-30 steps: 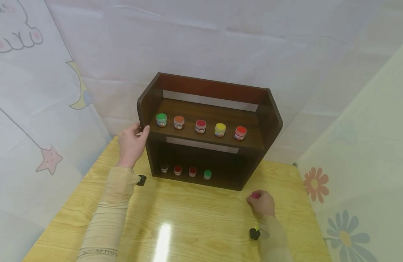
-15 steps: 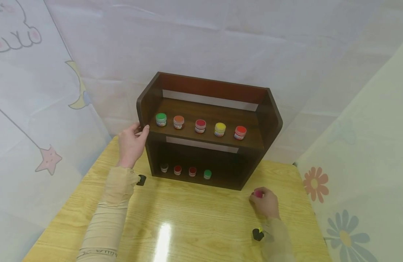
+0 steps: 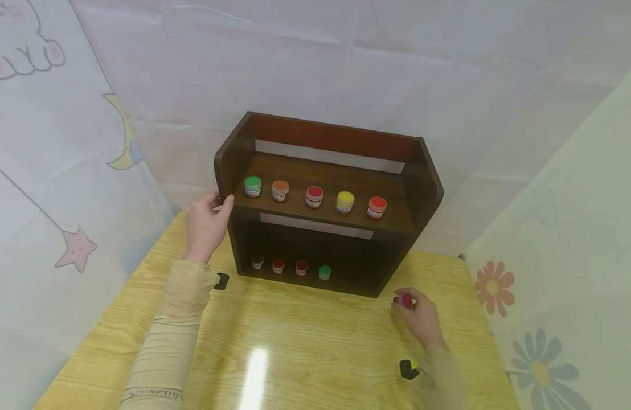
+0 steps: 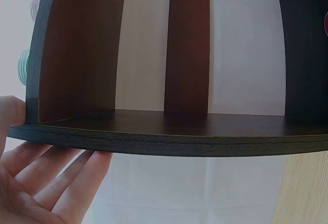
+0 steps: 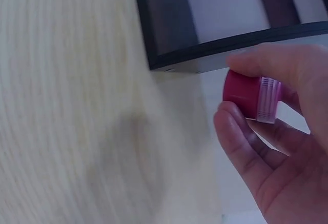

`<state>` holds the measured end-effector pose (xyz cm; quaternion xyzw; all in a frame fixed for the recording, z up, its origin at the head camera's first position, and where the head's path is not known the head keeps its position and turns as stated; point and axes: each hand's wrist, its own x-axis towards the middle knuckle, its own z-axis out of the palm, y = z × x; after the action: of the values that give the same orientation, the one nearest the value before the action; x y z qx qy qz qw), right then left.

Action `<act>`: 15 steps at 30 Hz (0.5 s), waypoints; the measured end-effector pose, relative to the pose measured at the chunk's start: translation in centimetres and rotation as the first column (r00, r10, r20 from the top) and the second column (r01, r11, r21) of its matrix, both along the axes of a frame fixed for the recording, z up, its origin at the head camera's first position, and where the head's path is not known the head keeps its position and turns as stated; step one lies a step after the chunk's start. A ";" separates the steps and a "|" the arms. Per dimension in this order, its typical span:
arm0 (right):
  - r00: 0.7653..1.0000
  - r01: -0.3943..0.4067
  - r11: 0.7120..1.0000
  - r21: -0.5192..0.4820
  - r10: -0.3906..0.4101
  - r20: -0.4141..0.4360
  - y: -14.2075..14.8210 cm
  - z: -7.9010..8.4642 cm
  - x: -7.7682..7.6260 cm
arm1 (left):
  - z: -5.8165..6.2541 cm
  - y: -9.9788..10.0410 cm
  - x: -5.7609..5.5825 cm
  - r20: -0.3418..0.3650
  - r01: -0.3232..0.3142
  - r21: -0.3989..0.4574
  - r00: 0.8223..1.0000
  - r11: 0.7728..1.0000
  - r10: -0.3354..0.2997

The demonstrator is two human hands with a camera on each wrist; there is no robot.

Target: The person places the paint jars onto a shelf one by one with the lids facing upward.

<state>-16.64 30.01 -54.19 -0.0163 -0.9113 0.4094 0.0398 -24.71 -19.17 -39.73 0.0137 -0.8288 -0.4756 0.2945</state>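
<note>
My right hand [image 3: 422,320] pinches a small pink paint jar [image 5: 243,95] between thumb and fingertips, its clear ridged lid band toward the palm. The jar is tipped on its side, just right of the lower front corner of a dark wooden two-tier shelf [image 3: 429,191]. At the shelf's left side, my left hand [image 3: 205,230] grips the side panel [image 4: 205,144], thumb at the front edge and fingers along the outer face. On the upper tier stands a row of paint jars: green [image 3: 252,187], orange [image 3: 280,191], dark red [image 3: 314,197], yellow [image 3: 344,202] and bright red [image 3: 377,207].
Along the lower tier stand a dark jar [image 3: 257,262], two red jars, one of them at the left [image 3: 278,266], and a green jar [image 3: 324,273]. The shelf rests on a light wood table [image 3: 295,336] against pale printed cloth walls [image 3: 346,68].
My right hand has shifted a little to the right and lifted toward the shelf's height, turning the pink jar so more of it shows. The left hand keeps its grip on the shelf.
</note>
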 end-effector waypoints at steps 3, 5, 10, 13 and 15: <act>1.000 -0.027 1.000 -0.006 0.027 -0.006 -0.2 0.8 0.3 | 0.0 0.0 0.0 0.000 -0.004 0.001 1.000 1.000 0.004; 0.999 -0.042 0.999 -0.014 0.042 -0.007 -0.5 1.5 0.6 | 0.0 0.0 0.0 -0.001 -0.006 0.001 1.000 1.000 0.006; 0.996 -0.086 0.996 -0.037 0.086 -0.005 -1.3 3.1 1.2 | 0.0 -0.1 0.0 -0.006 -0.001 0.000 1.000 1.000 0.001; 0.994 -0.108 0.993 -0.037 0.107 -0.015 -1.7 3.8 1.5 | -0.1 -0.1 0.0 -0.009 -0.005 -0.005 1.000 1.000 0.005; 0.993 -0.118 0.992 -0.040 0.117 -0.029 -2.0 4.3 1.6 | 0.0 0.0 0.0 -0.011 -0.009 -0.008 1.000 1.000 0.008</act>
<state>-15.07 27.97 -49.88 0.0420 -0.9014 0.4302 0.0275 -24.71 -19.19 -39.75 0.0135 -0.8290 -0.4711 0.3009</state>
